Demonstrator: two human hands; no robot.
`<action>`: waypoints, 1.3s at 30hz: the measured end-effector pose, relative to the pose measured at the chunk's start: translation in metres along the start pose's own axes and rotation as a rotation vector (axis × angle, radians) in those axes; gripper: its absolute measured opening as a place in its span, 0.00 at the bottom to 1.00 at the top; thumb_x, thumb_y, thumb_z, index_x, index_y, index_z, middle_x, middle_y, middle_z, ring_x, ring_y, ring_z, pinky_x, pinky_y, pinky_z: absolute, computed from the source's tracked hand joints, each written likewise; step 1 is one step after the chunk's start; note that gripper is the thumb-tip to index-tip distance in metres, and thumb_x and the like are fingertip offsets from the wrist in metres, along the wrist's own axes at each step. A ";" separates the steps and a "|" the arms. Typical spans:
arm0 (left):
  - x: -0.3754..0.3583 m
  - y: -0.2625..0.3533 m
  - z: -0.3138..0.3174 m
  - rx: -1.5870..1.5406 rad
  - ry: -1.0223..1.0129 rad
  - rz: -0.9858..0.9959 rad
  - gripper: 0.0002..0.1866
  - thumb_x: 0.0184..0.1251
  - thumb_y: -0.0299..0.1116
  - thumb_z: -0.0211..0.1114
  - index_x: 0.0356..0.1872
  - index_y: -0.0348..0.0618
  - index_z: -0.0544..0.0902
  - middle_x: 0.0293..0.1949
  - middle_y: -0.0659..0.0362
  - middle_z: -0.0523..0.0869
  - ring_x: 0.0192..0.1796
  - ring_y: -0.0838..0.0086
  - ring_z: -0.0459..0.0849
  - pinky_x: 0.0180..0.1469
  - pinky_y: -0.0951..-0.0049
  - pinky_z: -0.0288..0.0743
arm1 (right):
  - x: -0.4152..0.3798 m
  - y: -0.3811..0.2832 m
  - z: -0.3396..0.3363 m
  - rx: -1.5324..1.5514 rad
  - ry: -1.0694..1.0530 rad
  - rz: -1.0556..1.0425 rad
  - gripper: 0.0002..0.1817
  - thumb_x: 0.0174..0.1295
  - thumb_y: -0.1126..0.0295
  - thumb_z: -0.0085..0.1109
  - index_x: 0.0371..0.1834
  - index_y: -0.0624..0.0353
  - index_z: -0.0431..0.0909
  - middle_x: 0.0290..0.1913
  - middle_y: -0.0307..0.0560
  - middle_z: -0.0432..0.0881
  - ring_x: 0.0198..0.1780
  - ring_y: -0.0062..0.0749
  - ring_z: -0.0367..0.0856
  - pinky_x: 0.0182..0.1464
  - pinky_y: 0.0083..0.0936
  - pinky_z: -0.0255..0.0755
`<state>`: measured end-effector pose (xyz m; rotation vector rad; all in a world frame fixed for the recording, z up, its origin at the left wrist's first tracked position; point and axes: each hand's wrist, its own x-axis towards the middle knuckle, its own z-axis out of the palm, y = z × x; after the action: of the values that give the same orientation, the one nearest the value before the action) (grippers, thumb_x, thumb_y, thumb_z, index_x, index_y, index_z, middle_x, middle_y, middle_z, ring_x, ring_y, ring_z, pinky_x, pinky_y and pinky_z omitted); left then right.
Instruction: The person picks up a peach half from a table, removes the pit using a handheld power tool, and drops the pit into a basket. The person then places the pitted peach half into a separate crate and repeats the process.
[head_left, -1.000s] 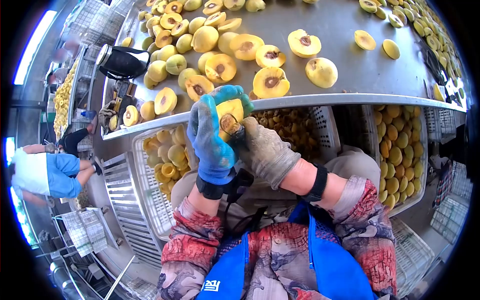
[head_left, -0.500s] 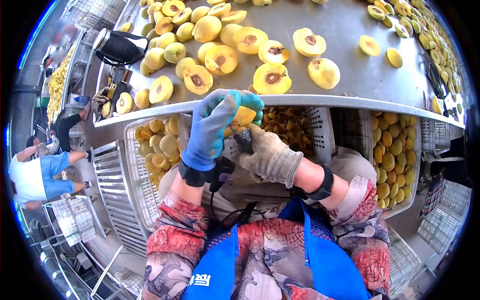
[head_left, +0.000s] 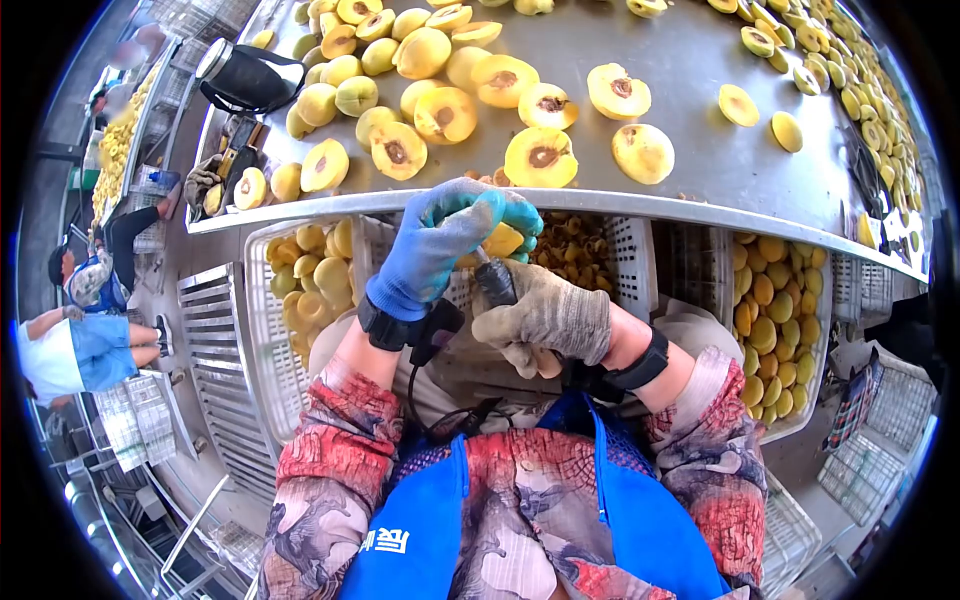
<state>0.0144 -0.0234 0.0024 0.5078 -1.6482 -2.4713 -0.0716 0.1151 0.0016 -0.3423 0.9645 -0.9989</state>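
Observation:
My left hand [head_left: 425,250], in a blue glove, is closed around a yellow peach half [head_left: 503,241] just in front of the table's edge. Most of the fruit is hidden by the fingers. My right hand [head_left: 550,315], in a greyish knit glove, grips a tool with a dark handle [head_left: 495,283]. Its thin metal shaft points up at the peach half; the working end is hidden. Beyond the hands, halved peaches lie on the metal table [head_left: 700,120], and one cut half with a brown centre [head_left: 541,157] is nearest the edge.
Below the table are a crate of peaches [head_left: 262,330] at left, a crate of small brownish pieces [head_left: 630,265] in the middle and another peach crate [head_left: 820,350] at right. A black flask [head_left: 245,80] lies at the table's left. Other people [head_left: 80,350] are at far left.
My right hand has lowered and turned slightly, showing more of the dark handle and the metal shaft. My left hand still holds the peach half, now a little further right.

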 end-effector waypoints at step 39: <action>-0.244 -0.100 -0.297 0.723 1.191 0.286 0.13 0.62 0.26 0.60 0.47 0.36 0.78 0.42 0.53 0.83 0.44 0.65 0.83 0.47 0.68 0.79 | 0.012 0.043 -0.036 -1.848 0.451 0.002 0.15 0.52 0.65 0.62 0.41 0.55 0.70 0.36 0.54 0.79 0.39 0.50 0.81 0.39 0.42 0.76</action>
<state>0.3527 -0.1726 -0.1419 1.3273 -1.7016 -0.8571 -0.0745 0.1337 -0.0521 -1.6493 2.1048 0.1488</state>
